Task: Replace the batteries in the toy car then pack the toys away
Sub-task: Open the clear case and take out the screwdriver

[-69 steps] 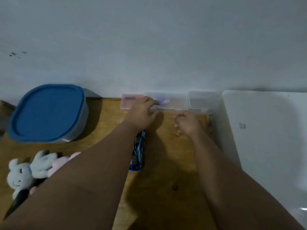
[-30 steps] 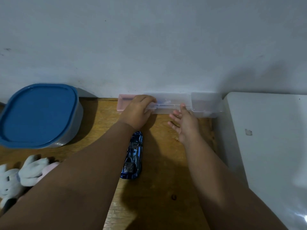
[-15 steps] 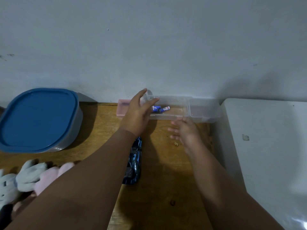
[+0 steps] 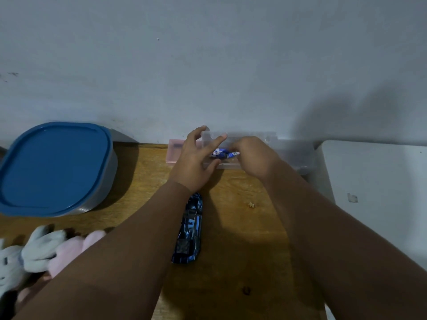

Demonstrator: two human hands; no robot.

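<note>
A clear plastic box (image 4: 291,155) stands open against the wall at the back of the wooden table (image 4: 242,250). Two blue batteries (image 4: 219,153) lie inside it. My left hand (image 4: 194,162) grips the box's left end, fingers on the raised lid (image 4: 249,135) and thumb on the front wall. My right hand (image 4: 251,158) reaches into the box, its fingers curled down onto the right battery; the fingertips are hidden. The blue toy car (image 4: 189,229) lies on the table below my left wrist, partly covered by my forearm.
A grey container with a blue lid (image 4: 53,167) sits at the back left. White and pink plush toys (image 4: 41,250) lie at the lower left. A pink box (image 4: 173,151) adjoins the clear one. A white surface (image 4: 381,192) borders the table's right side.
The clear box's lid went from closed to raised under my left hand. My right hand moved from the table in front of the box into it, onto the batteries.
</note>
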